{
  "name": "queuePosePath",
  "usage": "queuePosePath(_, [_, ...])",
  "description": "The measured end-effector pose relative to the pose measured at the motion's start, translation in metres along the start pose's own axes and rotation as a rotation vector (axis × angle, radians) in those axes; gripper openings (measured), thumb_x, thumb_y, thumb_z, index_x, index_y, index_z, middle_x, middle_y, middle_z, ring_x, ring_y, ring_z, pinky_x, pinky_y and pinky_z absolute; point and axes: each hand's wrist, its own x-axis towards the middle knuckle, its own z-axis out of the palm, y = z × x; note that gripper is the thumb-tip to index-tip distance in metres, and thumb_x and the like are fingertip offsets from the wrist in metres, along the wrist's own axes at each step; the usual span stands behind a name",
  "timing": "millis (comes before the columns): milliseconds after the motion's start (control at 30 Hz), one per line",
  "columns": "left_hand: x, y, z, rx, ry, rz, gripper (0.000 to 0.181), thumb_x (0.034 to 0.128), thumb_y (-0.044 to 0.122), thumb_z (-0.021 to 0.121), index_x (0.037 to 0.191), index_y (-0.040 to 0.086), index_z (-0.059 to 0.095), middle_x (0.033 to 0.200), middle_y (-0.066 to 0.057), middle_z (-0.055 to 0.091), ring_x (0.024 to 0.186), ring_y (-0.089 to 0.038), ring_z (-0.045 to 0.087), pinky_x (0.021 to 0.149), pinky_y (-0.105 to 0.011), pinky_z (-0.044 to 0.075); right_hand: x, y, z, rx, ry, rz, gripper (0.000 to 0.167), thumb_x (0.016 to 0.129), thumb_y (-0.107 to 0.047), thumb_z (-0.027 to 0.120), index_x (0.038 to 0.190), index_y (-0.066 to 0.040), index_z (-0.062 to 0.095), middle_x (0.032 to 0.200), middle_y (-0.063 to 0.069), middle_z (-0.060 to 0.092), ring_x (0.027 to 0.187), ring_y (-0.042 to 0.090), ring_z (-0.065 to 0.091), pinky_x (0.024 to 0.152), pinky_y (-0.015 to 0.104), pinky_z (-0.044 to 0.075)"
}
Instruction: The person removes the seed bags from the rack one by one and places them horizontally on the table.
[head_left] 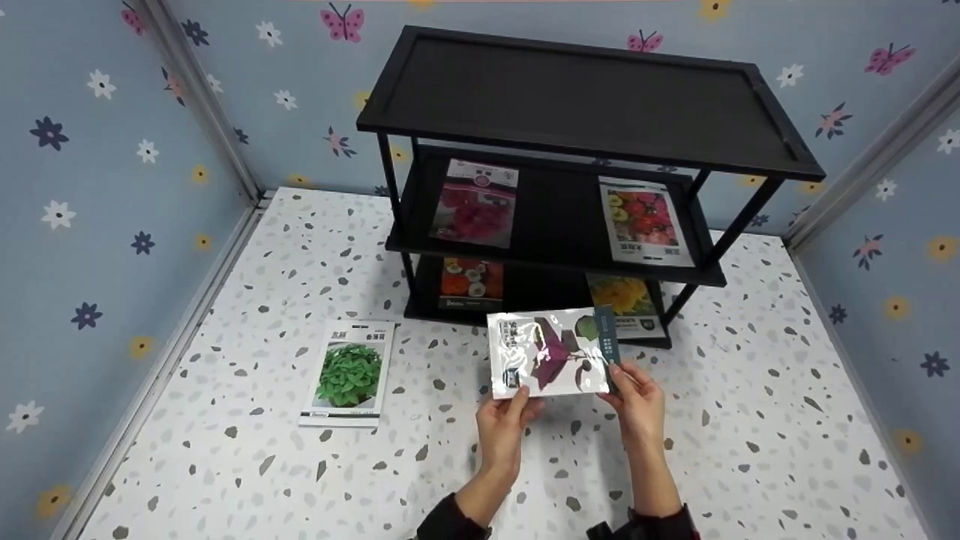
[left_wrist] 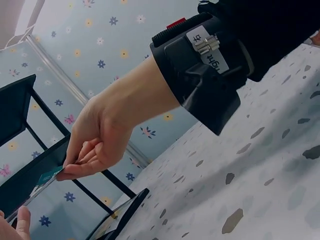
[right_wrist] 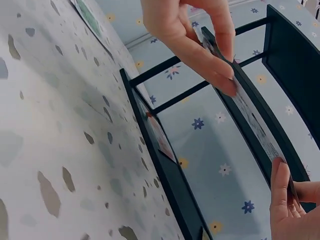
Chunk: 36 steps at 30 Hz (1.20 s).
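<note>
In the head view, a shiny white seed packet (head_left: 555, 352) with a purple plant picture and a dark green end strip is turned sideways in front of the shelf. My left hand (head_left: 501, 431) pinches its lower left edge, thumb on the printed face. My right hand (head_left: 639, 405) grips its lower right corner by the green strip. The left wrist view shows the right hand (left_wrist: 107, 132) pinching the packet (left_wrist: 47, 180) nearly edge-on. Fingers of both hands hold opposite ends of the packet (right_wrist: 255, 117) in the right wrist view.
A black tiered shelf (head_left: 592, 105) stands behind. Its middle tier bears a pink-flower packet (head_left: 480, 206) and a red-flower packet (head_left: 649, 221). Below lie an orange-and-white-flower packet (head_left: 471, 283) and a yellow-flower packet (head_left: 628, 300). A green-leaf packet (head_left: 350, 375) lies left on the speckled surface (head_left: 225, 465).
</note>
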Motion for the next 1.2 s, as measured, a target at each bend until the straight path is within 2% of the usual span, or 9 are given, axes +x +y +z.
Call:
queuePosePath(233, [-0.007,0.019,0.006,0.059,0.0,0.013,0.029,0.0846,0.012,0.059,0.101,-0.011,0.053,0.088,-0.017,0.061,0.073,-0.023,0.064,0.07,-0.034,0.052,-0.014,-0.019,0.018,-0.127,0.036,0.085,0.021,0.085,-0.003,0.056,0.1,0.011,0.049,0.078,0.01,0.063,0.064,0.016,0.061,0.058,0.027,0.053])
queuePosePath(367, [-0.001,0.023,-0.002,0.062,0.016,-0.036,0.024,0.0835,0.006,0.059,0.096,-0.013,0.053,0.084,-0.019,0.06,0.071,-0.025,0.064,0.07,-0.034,0.052,-0.013,-0.033,0.017,-0.223,-0.052,0.189,0.025,0.087,0.0,0.051,0.108,0.012,0.045,0.081,0.01,0.062,0.066,0.015,0.06,0.059,0.028,0.052])
queuePosePath(467, [0.014,0.005,-0.02,0.056,0.045,-0.089,0.025,0.0813,0.005,0.061,0.095,-0.014,0.054,0.086,-0.022,0.06,0.072,-0.029,0.063,0.07,-0.037,0.051,-0.008,-0.04,0.014,-0.316,-0.139,0.232,0.028,0.088,0.0,0.051,0.112,0.01,0.043,0.081,0.011,0.062,0.066,0.016,0.06,0.059,0.027,0.051])
queuePosePath(567, [0.016,0.009,-0.027,0.081,0.008,-0.111,0.021,0.0812,0.002,0.06,0.093,-0.015,0.054,0.086,-0.023,0.059,0.073,-0.03,0.063,0.071,-0.037,0.051,-0.003,-0.045,0.01,-0.373,-0.199,0.252,0.029,0.087,-0.001,0.051,0.113,0.01,0.043,0.077,0.01,0.061,0.064,0.016,0.06,0.057,0.027,0.05])
queuePosePath(733, [-0.004,0.059,-0.012,0.183,-0.125,-0.125,0.019,0.0824,0.001,0.055,0.092,-0.016,0.053,0.084,-0.017,0.06,0.073,-0.023,0.063,0.072,-0.033,0.051,0.004,-0.05,0.0,-0.431,-0.289,0.275,0.027,0.087,-0.004,0.054,0.108,0.009,0.043,0.074,0.006,0.059,0.059,0.013,0.057,0.055,0.026,0.05])
queuePosePath(833, [-0.014,0.089,0.001,0.203,-0.128,-0.184,0.018,0.081,-0.003,0.054,0.092,-0.018,0.051,0.081,-0.014,0.06,0.071,-0.019,0.062,0.072,-0.032,0.051,0.008,-0.05,-0.005,-0.462,-0.361,0.273,0.028,0.086,-0.007,0.055,0.106,0.01,0.045,0.073,0.006,0.059,0.058,0.012,0.056,0.055,0.027,0.051])
queuePosePath(900, [-0.015,0.094,0.001,0.208,-0.13,-0.208,0.015,0.0808,-0.005,0.053,0.09,-0.017,0.052,0.079,-0.012,0.059,0.069,-0.017,0.062,0.071,-0.03,0.052,0.009,-0.048,-0.008,-0.465,-0.406,0.268,0.029,0.086,-0.006,0.055,0.107,0.011,0.046,0.073,0.006,0.06,0.057,0.013,0.057,0.056,0.029,0.052])
queuePosePath(1000, [-0.014,0.092,-0.004,0.224,-0.153,-0.184,0.014,0.0823,-0.004,0.052,0.09,-0.016,0.052,0.079,-0.012,0.059,0.069,-0.018,0.061,0.07,-0.03,0.052,0.008,-0.046,-0.011,-0.451,-0.436,0.256,0.03,0.085,-0.004,0.056,0.108,0.013,0.047,0.072,0.007,0.062,0.057,0.014,0.058,0.056,0.032,0.052])
queuePosePath(1200, [0.006,0.043,-0.029,0.214,-0.151,-0.108,0.026,0.085,0.017,0.059,0.095,-0.006,0.057,0.088,-0.013,0.062,0.075,-0.022,0.063,0.069,-0.033,0.052,0.003,-0.041,-0.005,-0.397,-0.319,0.245,0.026,0.084,0.001,0.055,0.107,0.012,0.048,0.07,0.01,0.061,0.051,0.014,0.055,0.051,0.029,0.051])
